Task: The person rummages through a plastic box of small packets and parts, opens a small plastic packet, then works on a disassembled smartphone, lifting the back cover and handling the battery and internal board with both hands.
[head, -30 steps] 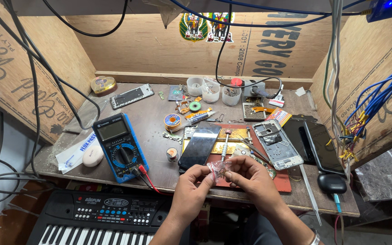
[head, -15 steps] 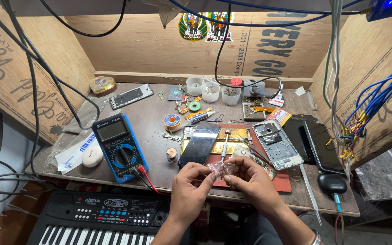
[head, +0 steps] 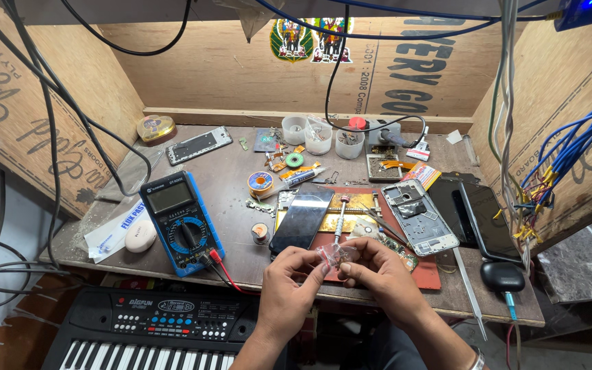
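Both hands as before | my left hand [head: 289, 282] and right hand [head: 377, 271] still pinch small clear plastic bag [head: 335, 254] between fingertips | bag above bench [head: 238, 226] front edge, near screwdriver [head: 340, 218]

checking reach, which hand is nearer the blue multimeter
Left. The left hand sits just right of the multimeter, by its red lead; the right hand lies farther right, beyond the left.

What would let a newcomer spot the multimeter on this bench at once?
Start at the wooden bench and go to its front left, above the keyboard. The multimeter lies flat there, left of the left hand. Its blue casing, grey screen and round dial set it apart from the white oval case beside it.
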`<state>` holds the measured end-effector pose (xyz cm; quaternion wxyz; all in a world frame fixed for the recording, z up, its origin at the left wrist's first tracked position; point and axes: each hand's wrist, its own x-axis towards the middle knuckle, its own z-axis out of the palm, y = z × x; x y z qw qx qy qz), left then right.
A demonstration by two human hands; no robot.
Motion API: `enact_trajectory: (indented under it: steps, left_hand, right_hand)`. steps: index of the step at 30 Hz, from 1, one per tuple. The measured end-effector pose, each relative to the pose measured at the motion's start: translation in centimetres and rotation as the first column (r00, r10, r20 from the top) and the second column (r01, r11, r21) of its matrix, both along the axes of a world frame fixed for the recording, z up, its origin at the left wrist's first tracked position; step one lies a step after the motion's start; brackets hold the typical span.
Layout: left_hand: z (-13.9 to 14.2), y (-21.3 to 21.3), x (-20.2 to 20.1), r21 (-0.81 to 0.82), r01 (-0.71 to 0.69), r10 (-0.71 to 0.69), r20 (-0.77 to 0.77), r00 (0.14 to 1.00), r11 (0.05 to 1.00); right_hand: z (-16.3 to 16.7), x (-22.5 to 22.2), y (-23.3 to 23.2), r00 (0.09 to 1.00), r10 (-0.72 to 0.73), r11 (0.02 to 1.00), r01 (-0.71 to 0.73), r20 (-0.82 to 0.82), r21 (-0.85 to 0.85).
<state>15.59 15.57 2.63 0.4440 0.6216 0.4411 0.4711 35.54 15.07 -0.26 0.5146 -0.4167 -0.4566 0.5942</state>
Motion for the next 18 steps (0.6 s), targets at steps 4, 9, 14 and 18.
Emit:
enact_trajectory:
  steps: [4, 9, 14, 18]
  left_hand:
    - [0.0, 0.0, 0.0, -0.004, 0.018, -0.018, -0.028, 0.999, 1.000]
    - [-0.1, -0.1, 0.0, -0.031, 0.004, -0.005, -0.055, 0.998, 0.999]
    - [-0.7, 0.1, -0.1, -0.019, 0.036, -0.036, 0.015, 0.999, 0.999]
    - [-1.4, 0.4, -0.1, -0.037, 0.056, -0.052, 0.111, 0.993, 0.998]
  right_hand:
    - [-0.4, 0.1, 0.1, 1.000, 0.002, 1.000, -0.002, 0.012, 0.011]
    - [-0.7, 0.3, 0.1, 0.999, 0.018, 1.000, -0.018, 0.033, 0.016]
    - [-0.7, 0.3, 0.1, 0.998, 0.019, 1.000, -0.019, 0.054, -0.003]
    - [-0.9, 0.2, 0.1, 0.999, 0.022, 1.000, -0.022, 0.046, -0.010]
